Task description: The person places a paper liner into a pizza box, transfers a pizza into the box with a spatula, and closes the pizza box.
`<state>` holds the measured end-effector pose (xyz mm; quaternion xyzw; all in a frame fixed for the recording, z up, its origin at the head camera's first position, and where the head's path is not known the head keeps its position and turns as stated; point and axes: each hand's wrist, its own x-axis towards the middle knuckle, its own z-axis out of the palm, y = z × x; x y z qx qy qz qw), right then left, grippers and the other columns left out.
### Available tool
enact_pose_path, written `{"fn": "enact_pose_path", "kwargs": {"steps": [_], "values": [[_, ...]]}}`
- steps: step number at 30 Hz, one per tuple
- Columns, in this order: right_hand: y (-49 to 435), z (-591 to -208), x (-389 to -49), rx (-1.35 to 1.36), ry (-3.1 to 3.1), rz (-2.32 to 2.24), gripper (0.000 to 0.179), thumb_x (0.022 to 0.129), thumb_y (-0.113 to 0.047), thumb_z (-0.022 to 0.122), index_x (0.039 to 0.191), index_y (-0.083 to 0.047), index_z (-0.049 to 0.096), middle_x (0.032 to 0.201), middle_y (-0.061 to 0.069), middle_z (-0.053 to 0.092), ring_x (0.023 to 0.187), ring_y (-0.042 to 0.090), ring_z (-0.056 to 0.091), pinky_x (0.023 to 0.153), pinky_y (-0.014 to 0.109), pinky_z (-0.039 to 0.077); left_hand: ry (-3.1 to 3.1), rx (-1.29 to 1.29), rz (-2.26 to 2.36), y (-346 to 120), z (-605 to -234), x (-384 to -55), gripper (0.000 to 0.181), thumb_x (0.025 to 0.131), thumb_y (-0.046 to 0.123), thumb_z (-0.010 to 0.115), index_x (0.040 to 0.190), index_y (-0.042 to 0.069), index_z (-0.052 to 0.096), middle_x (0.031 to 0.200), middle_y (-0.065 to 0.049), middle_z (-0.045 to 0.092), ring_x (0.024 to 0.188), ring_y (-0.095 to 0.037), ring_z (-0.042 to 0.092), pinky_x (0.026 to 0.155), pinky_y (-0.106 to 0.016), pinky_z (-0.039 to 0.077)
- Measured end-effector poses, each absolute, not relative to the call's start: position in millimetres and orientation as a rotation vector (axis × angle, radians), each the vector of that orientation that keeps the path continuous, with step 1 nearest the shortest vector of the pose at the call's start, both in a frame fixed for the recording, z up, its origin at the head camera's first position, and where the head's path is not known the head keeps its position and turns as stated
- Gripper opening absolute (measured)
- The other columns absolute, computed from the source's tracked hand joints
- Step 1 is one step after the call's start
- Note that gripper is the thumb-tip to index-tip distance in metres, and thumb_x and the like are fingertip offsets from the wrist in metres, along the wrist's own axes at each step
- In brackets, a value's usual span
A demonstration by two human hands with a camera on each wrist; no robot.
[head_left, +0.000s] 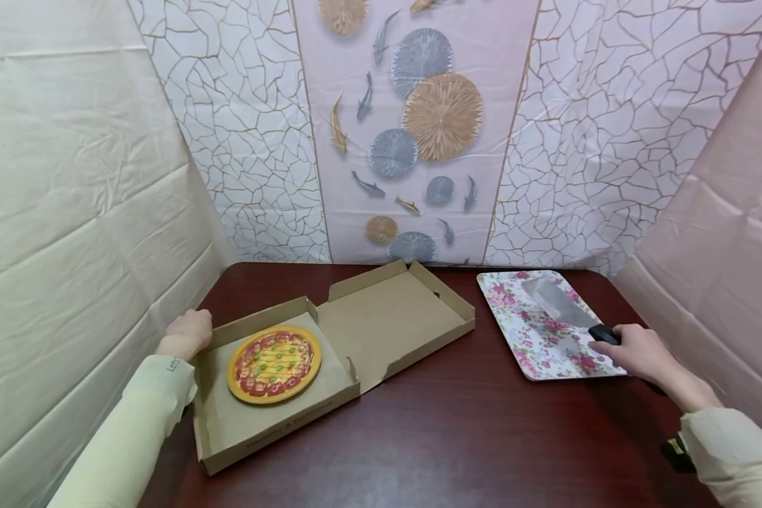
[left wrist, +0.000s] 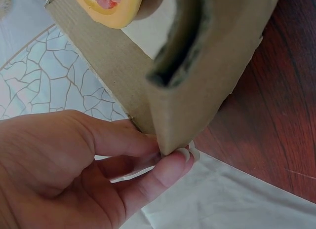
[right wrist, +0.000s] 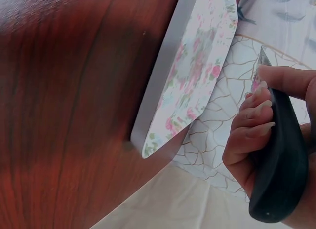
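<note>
Three cloth walls [head_left: 70, 176] surround the scene, pale and plain at the sides, the back one printed with cracked-stone lines, round grey and brown motifs and fish. Below them spreads the dark red-brown worktop [head_left: 432, 437], its wood grain showing in both wrist views. Next in size comes the open cardboard box [head_left: 286, 430], set at a slant on the left part of the worktop, with lettering along its near wall and its lid [head_left: 394, 317] laid out toward the middle. Well apart from it, on the right, lies the flowered board [head_left: 546, 346], white with pink blooms, its side showing grey in the right wrist view. Inside the box's base rests the round pizza [head_left: 275, 365], lying flat, with a yellow-orange rim, red topping and small green pieces. Over the board slants the metal tool [head_left: 555, 300], its broad blade pointing away from the person and its black handle nearer; whether the blade touches the board I cannot tell. Around that handle the right hand [head_left: 641, 351] has its fingers curled close, the thumb reaching toward the blade. At the box's far left corner, the left hand [head_left: 185, 334] pinches the edge, its fingers and thumb parted only by the thin cardboard between them
</note>
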<state>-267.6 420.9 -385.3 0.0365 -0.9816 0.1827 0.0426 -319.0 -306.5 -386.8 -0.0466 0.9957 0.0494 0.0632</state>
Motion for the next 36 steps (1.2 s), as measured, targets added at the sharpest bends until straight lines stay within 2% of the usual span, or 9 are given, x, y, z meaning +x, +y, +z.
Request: {"fn": "enact_pose_path", "kwargs": {"steps": [5, 12, 16, 24, 36], "values": [[427, -388, -263, 0.091, -3.010, 0.590, 0.035, 0.089, -0.032, 0.063, 0.074, -0.001, 0.057, 0.060, 0.002, 0.061, 0.052, 0.015, 0.050, 0.050, 0.029, 0.037, 3.013, -0.137, 0.145, -307, -388, -320, 0.021, 0.089, -0.004, 0.044, 0.098, -0.009, 0.061, 0.101, -0.035, 0.062, 0.087, -0.047, 0.063, 0.070, -0.052, 0.051], [437, -394, -260, 0.047, -3.032, 0.606, 0.037, 0.090, -0.035, 0.063, 0.073, -0.003, 0.055, 0.056, 0.000, 0.053, 0.046, 0.015, 0.051, 0.048, 0.028, 0.038, 3.021, -0.131, 0.148, -308, -389, -323, 0.021, 0.088, -0.004, 0.044, 0.099, -0.010, 0.061, 0.104, -0.037, 0.060, 0.091, -0.051, 0.061, 0.071, -0.054, 0.051], [440, -397, -258, 0.030, -3.033, 0.605, 0.040, 0.089, -0.040, 0.063, 0.070, -0.005, 0.053, 0.054, -0.001, 0.050, 0.048, 0.015, 0.051, 0.048, 0.028, 0.038, 3.019, -0.130, 0.142, -307, -389, -323, 0.021, 0.088, -0.004, 0.043, 0.098, -0.010, 0.061, 0.104, -0.037, 0.061, 0.092, -0.052, 0.061, 0.071, -0.055, 0.051], [443, -402, -258, 0.034, -2.993, 0.514, 0.041, 0.087, -0.039, 0.065, 0.064, -0.009, 0.050, 0.057, -0.002, 0.042, 0.056, 0.015, 0.040, 0.053, 0.027, 0.030, 3.016, -0.139, 0.145, -308, -389, -320, 0.020, 0.087, -0.004, 0.045, 0.096, -0.008, 0.062, 0.101, -0.035, 0.062, 0.088, -0.048, 0.063, 0.070, -0.053, 0.051], [453, -416, -256, 0.022, -2.994, 0.481, 0.038, 0.085, -0.037, 0.067, 0.064, -0.009, 0.052, 0.057, -0.002, 0.043, 0.056, 0.016, 0.040, 0.054, 0.028, 0.031, 3.011, -0.120, 0.151, -306, -388, -319, 0.023, 0.090, -0.004, 0.042, 0.099, -0.009, 0.062, 0.104, -0.036, 0.061, 0.092, -0.050, 0.062, 0.072, -0.055, 0.051]]}}
